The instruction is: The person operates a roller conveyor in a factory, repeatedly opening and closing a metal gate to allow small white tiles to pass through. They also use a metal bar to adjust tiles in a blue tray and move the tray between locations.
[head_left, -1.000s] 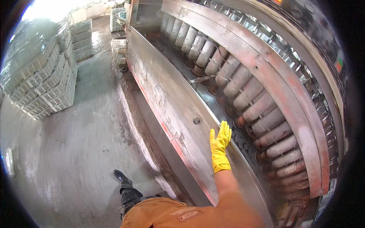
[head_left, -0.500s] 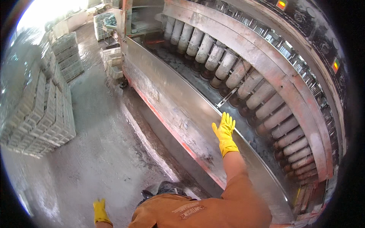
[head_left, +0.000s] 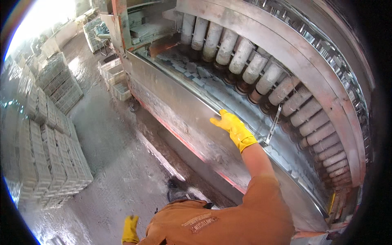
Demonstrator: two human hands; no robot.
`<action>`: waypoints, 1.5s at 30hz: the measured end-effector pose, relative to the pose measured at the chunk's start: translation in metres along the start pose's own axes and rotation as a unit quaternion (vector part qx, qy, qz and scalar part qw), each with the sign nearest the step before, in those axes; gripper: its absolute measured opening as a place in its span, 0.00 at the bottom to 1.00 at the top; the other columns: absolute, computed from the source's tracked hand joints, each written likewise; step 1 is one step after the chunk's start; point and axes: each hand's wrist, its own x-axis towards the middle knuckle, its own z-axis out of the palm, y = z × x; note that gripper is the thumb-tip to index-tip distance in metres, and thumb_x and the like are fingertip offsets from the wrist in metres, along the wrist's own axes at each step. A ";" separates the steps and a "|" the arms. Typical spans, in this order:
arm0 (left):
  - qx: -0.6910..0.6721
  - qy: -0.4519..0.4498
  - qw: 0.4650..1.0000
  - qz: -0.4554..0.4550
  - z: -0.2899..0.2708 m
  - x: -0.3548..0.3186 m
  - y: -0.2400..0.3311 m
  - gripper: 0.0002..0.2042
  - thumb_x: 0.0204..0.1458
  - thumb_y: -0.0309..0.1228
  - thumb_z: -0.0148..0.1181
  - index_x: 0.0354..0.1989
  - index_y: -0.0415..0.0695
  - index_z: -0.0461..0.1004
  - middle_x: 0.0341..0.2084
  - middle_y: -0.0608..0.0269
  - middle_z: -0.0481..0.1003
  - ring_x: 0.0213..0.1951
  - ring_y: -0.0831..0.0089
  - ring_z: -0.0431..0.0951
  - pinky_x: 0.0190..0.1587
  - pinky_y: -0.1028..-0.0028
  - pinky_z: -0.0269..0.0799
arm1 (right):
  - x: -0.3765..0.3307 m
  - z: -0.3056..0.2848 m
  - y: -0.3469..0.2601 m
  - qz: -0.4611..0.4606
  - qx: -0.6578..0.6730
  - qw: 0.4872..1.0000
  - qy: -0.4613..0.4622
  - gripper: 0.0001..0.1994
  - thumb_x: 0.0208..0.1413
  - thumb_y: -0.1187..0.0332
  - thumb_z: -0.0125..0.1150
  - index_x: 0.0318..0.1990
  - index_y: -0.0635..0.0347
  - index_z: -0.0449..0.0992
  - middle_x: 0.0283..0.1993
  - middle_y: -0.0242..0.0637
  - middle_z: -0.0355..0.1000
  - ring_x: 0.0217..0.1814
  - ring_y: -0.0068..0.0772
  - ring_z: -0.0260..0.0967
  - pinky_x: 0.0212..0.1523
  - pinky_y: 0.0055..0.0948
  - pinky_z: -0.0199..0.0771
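Note:
My right hand [head_left: 234, 127], in a yellow rubber glove, is on the top edge of a long metal side panel [head_left: 175, 104]. Its thumb lies on the near face and its fingers bend over the rim, so it is closed on the edge. Behind the panel, a trough holds a row of thick, dirty grey cylinders [head_left: 242, 56] standing over wet, pale slabs [head_left: 204, 72]. A thin metal bracket [head_left: 273, 125] rises beside my right wrist. My left hand [head_left: 130, 229], gloved in yellow too, hangs low at my side over the floor, its fingers loosely apart with nothing visible in them.
Tall stacks of pale plastic crates [head_left: 53, 159] stand on the left. More crates [head_left: 114, 77] sit by the panel's far end. A curved metal guard [head_left: 286, 43] runs above the cylinders. The concrete floor [head_left: 110, 163] looks wet, and a raised ledge [head_left: 163, 161] follows the machine's base.
My right hand has gone from flat and spread to bent over the panel's edge, farther along to the left. The view has shifted along the machine, showing more slabs in the trough.

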 end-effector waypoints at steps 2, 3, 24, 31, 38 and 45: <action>0.135 -0.056 0.986 -0.083 -0.006 0.040 -0.067 0.30 0.52 0.51 0.69 0.54 0.37 0.80 0.48 0.40 0.82 0.51 0.49 0.82 0.54 0.55 0.76 | 0.044 0.017 -0.024 -0.013 0.009 1.000 -0.016 0.38 0.56 0.36 0.60 0.59 0.63 0.74 0.58 0.60 0.75 0.61 0.62 0.72 0.61 0.49 0.71; 0.133 -0.057 0.983 -0.113 -0.015 0.046 -0.054 0.30 0.52 0.50 0.69 0.54 0.37 0.80 0.48 0.40 0.82 0.52 0.49 0.82 0.54 0.55 0.76 | 0.062 0.015 -0.034 -0.018 0.004 1.000 -0.018 0.38 0.56 0.36 0.59 0.59 0.63 0.74 0.59 0.60 0.75 0.61 0.62 0.72 0.61 0.49 0.71; 0.007 0.080 0.843 0.532 -0.230 0.509 0.600 0.24 0.55 0.34 0.72 0.58 0.37 0.77 0.54 0.44 0.79 0.57 0.46 0.78 0.61 0.59 0.73 | 0.160 0.027 -0.144 0.167 0.213 0.950 0.157 0.21 0.62 0.49 0.65 0.45 0.60 0.83 0.42 0.48 0.82 0.46 0.49 0.81 0.48 0.40 0.78; 0.135 0.043 0.662 0.736 -0.210 0.422 0.903 0.21 0.56 0.38 0.69 0.55 0.39 0.78 0.50 0.46 0.81 0.53 0.46 0.80 0.56 0.58 0.75 | 0.171 0.052 -0.135 0.262 0.052 0.911 0.314 0.16 0.64 0.52 0.63 0.44 0.56 0.83 0.38 0.42 0.82 0.42 0.47 0.80 0.45 0.42 0.77; 0.292 0.109 0.723 0.617 -0.158 0.446 0.935 0.25 0.56 0.53 0.64 0.54 0.47 0.80 0.47 0.50 0.82 0.51 0.50 0.80 0.52 0.55 0.76 | 0.163 0.058 -0.119 0.284 0.035 0.899 0.333 0.17 0.65 0.52 0.63 0.48 0.55 0.83 0.41 0.40 0.82 0.45 0.45 0.79 0.49 0.42 0.75; 0.278 0.144 0.752 0.581 -0.152 0.441 0.950 0.26 0.56 0.52 0.64 0.57 0.47 0.78 0.52 0.50 0.81 0.55 0.51 0.79 0.57 0.56 0.74 | 0.170 0.043 -0.116 0.329 0.081 0.886 0.316 0.18 0.65 0.53 0.62 0.51 0.56 0.83 0.44 0.42 0.82 0.46 0.43 0.79 0.50 0.41 0.76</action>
